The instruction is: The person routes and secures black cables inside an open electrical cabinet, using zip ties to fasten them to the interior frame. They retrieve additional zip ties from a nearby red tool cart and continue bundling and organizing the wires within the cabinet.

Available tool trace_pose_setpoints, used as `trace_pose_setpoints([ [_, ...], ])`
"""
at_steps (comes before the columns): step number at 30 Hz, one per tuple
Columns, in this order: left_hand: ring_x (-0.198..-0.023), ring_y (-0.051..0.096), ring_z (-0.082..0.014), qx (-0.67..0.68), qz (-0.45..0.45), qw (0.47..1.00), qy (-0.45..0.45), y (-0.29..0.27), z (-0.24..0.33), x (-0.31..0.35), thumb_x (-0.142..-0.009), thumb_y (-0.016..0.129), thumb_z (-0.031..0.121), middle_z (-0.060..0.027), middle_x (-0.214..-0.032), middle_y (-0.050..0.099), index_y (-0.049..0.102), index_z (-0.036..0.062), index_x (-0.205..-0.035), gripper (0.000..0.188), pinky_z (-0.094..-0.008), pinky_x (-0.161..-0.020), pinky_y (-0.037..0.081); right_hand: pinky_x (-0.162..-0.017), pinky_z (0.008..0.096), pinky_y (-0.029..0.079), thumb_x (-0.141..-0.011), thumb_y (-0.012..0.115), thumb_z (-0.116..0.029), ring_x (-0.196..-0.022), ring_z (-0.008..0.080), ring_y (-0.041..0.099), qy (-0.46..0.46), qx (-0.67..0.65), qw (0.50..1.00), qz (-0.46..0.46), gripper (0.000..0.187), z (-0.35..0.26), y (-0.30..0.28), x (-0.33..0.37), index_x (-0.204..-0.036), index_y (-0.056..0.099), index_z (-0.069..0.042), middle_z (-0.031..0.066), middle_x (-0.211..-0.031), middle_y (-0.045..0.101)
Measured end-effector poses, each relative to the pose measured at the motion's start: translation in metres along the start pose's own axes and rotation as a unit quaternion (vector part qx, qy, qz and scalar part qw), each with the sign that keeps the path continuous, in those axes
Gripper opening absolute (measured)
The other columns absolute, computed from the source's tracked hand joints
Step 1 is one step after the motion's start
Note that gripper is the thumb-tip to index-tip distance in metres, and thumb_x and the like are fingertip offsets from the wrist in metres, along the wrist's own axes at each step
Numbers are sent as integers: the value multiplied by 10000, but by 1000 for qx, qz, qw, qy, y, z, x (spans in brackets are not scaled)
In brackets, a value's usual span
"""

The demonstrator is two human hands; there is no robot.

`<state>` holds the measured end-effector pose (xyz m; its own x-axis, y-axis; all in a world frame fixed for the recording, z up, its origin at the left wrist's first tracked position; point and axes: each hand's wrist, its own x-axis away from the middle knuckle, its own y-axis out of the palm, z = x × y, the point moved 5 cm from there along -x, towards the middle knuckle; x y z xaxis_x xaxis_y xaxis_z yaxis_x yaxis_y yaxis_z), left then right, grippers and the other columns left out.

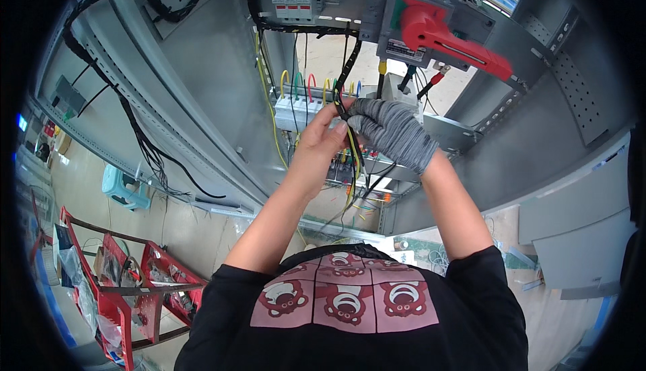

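Note:
Inside a grey metal cabinet, a bundle of black and yellow-green wires (354, 162) hangs down from a black wrapped harness (348, 65). My bare left hand (319, 143) pinches the bundle from its left side, thumb and fingers closed on it. My right hand (396, 132), in a grey striped glove, is wrapped round the same bundle from the right; its fingertips are partly hidden behind the wires. Just left of the hands stands a row of white circuit breakers (294, 112) with coloured wire loops on top. Loose wire ends dangle below my hands.
Above right, a switch with a big red handle (457, 38) juts out. White fuse holders (296, 6) sit on the upper crossbar. Another black harness (101, 68) runs down the left frame. A red cart (128, 297) and a light-blue stool (124, 186) stand on the floor at left.

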<state>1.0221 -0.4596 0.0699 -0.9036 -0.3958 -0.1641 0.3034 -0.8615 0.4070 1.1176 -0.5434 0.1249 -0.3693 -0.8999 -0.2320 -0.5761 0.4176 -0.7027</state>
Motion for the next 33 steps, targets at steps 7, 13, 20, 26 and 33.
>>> trace_pose_setpoints([
  [7, -838, 612, -153, 86, -70, 994, -13, 9, 2, -11, -967, 438, 156, -68, -1009, 617, 501, 31, -1227, 295, -305, -806, 472, -741, 273, 476, -876, 611, -255, -753, 154, 587, 92, -208, 973, -34, 310, 63, 14, 0, -1083, 633, -25, 84, -810, 647],
  [13, -735, 585, -118, -253, -41, 966, 31, -15, -3, -22, -915, 521, 109, -39, -839, 637, 596, 17, -962, 127, -263, -692, 462, -796, 351, 476, -882, 583, -186, -907, 319, 619, 136, -173, 950, 220, 270, 59, 42, 30, -1046, 608, 27, 216, -954, 634],
  [20, -652, 514, -67, -474, 40, 879, 29, -11, 3, -14, -932, 519, 186, 0, -732, 579, 580, 11, -927, 185, -226, -590, 418, -777, 390, 483, -883, 569, -208, -825, 368, 628, 56, -107, 973, 199, 278, 64, 51, 32, -1040, 618, 16, 230, -890, 645],
  [26, -716, 599, -116, -210, 58, 973, 81, -22, 5, -72, -898, 567, 199, -74, -805, 637, 595, -27, -968, 238, -272, -604, 455, -759, 404, 494, -880, 552, -220, -822, 362, 626, 109, 133, 972, 160, 262, 56, 23, 30, -1036, 639, -28, 220, -871, 647],
  [33, -681, 624, -147, -280, 58, 948, 140, -14, 5, -126, -886, 576, 146, -87, -730, 637, 584, -42, -932, 193, -279, -635, 475, -732, 434, 492, -868, 557, -254, -811, 365, 623, 151, 249, 946, 141, 265, 49, 9, 26, -1036, 629, -63, 204, -843, 645],
])
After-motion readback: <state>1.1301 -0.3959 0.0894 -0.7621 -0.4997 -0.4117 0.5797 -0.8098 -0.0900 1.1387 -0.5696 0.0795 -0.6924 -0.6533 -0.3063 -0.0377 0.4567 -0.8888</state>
